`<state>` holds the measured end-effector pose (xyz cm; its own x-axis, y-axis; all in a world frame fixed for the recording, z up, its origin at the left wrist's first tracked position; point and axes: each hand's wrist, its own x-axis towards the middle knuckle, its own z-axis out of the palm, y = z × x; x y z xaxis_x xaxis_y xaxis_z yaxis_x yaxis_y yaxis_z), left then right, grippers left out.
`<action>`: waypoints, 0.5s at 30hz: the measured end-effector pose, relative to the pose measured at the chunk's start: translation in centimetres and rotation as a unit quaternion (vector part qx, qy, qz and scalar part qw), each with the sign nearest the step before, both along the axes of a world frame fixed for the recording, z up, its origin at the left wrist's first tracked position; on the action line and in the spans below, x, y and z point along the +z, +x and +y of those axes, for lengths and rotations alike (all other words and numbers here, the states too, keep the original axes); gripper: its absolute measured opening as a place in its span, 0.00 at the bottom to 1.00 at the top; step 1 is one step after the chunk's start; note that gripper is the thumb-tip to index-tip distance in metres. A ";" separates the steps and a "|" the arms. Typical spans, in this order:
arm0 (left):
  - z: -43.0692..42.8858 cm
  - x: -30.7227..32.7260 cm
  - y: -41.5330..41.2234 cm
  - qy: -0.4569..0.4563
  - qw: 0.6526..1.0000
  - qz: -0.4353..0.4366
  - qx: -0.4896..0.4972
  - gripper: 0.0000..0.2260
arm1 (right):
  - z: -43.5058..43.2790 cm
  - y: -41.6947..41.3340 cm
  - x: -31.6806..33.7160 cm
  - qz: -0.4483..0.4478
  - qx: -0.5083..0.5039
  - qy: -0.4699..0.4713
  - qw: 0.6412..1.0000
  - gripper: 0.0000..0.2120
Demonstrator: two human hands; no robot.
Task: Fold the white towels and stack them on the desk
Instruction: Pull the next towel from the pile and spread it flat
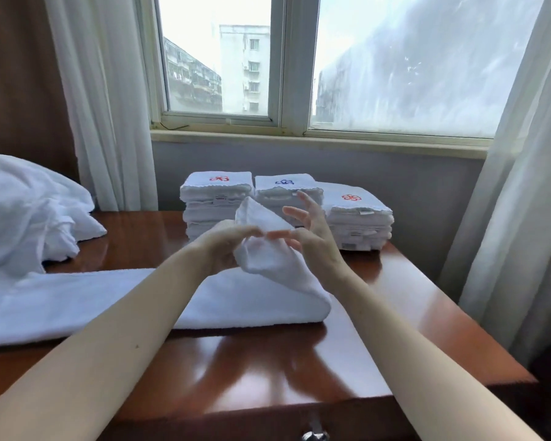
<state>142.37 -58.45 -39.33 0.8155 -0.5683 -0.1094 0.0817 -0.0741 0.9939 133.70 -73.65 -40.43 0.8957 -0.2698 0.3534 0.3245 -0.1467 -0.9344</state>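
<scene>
Both bare forearms reach forward from the lower corners and meet in the middle. The left hand point(223, 249) has its fingers curled, and its grip pinches a raised fold of the white towel point(268, 265). The right hand point(314, 240) is almost fingertip to fingertip with it. Thumb and one finger pinch the same fold, while the other fingers spread upward, a little blurred.

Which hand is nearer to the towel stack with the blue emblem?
Right. The right hand is raised just in front of the blue-emblem stack; the left hand grips the towel lower and further left.
</scene>
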 end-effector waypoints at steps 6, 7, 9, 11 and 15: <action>5.4 -2.2 0.8 0.109 0.990 -0.045 0.076 0.10 | 2.2 2.7 -3.3 0.105 -0.047 -0.248 0.962 0.30; 5.9 -2.8 0.8 0.129 0.988 -0.046 0.077 0.09 | 2.4 2.9 -4.0 0.136 -0.045 -0.298 0.944 0.29; 6.5 -4.0 0.8 0.182 0.978 -0.065 0.084 0.07 | 2.7 3.2 -5.3 0.173 -0.036 -0.390 0.903 0.28; 6.8 -4.8 0.8 0.246 0.958 -0.104 0.101 0.08 | 2.9 3.4 -6.2 0.173 -0.034 -0.483 0.858 0.27; 7.2 -6.0 0.6 0.419 0.853 -0.275 0.143 0.33 | 3.1 3.7 -7.1 0.205 -0.041 -0.573 0.792 0.29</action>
